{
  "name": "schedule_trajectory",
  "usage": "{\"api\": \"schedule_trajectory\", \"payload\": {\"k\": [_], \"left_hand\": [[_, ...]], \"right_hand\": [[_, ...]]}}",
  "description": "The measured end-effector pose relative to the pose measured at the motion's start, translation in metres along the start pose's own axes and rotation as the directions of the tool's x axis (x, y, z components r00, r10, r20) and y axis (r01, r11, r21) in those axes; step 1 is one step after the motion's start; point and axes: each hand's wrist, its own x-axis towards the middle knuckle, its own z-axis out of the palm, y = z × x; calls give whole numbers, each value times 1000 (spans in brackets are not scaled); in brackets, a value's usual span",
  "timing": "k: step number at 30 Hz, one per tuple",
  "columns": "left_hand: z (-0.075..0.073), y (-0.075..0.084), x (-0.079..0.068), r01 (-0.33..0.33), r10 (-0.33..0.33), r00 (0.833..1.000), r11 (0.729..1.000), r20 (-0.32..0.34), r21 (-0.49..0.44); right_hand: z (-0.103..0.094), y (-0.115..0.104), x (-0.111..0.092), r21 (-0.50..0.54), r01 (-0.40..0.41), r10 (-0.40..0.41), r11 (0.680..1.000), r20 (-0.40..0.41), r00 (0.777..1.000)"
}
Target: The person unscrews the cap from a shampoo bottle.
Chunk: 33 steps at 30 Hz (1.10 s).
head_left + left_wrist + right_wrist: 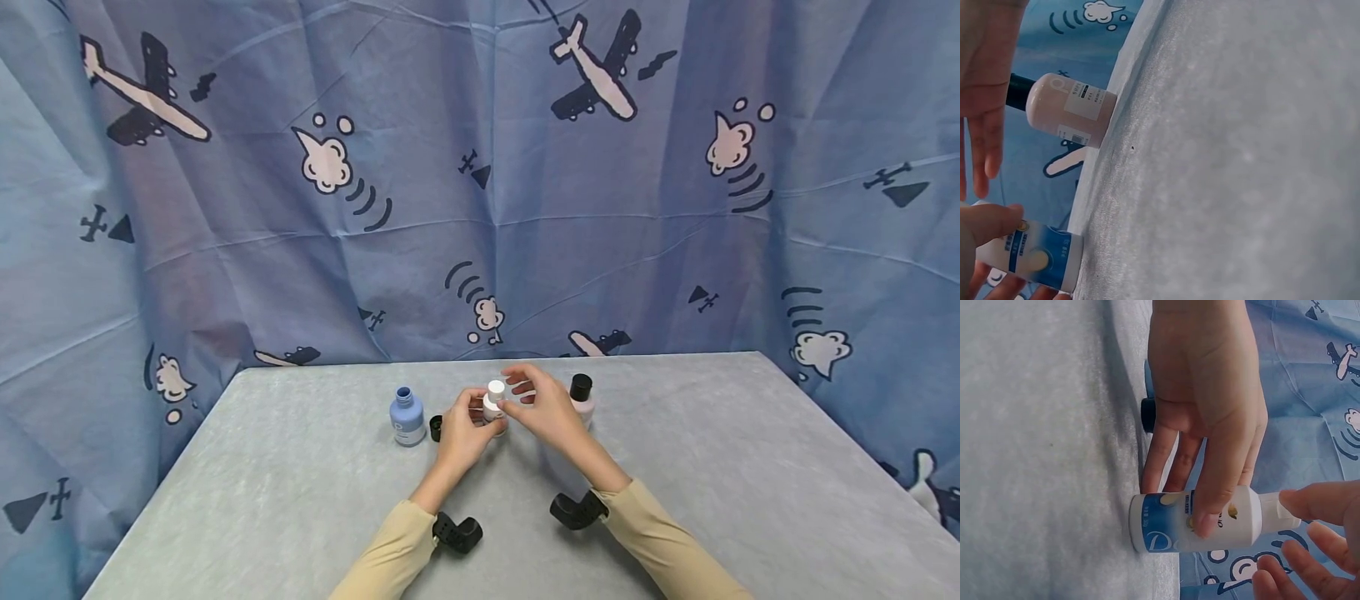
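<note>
A white bottle with a blue lower label [1054, 253] stands upright on the table, with my left hand [463, 429] gripping its body, thumb across the front. Its white cap [1272, 512] is on top. Beside that cap is my right hand [553, 414], fingers spread and loosely bent, the thumb tip right at the cap's edge in the right wrist view. Left of my left hand is a blue bottle [407, 422] with a bare, uncapped neck. Between them lies a black cap [436, 428], partly hidden by the left hand.
Behind my right hand stands a pale pink bottle [1071, 107] with a black cap [581, 387]. The grey-covered table [300, 483] ends at a back edge before a blue patterned curtain [420, 167]. Black wrist cameras [459, 533] sit below both hands.
</note>
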Motion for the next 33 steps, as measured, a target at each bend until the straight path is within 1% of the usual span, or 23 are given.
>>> {"api": "schedule_trajectory", "payload": {"k": [8,14,22,24,33], "left_hand": [[-1,1,0,26,-24,999,999,-43,41],[-2,3,0,4,0,997,999,-76,49],[-4,3,-1,-24,27,998,999,-62,41],[-5,3,-1,-40,42,997,999,-59,37],[-7,4,-3,-60,62,996,997,-62,40]], "right_hand": [[-2,-3,1,4,-2,2,1000,11,1000],[-3,-6,2,32,-5,5,999,20,1000],[-2,-7,3,9,10,-10,1000,23,1000],[-2,-8,3,7,13,-13,1000,23,1000],[-1,-8,2,24,10,-10,1000,18,1000]]}}
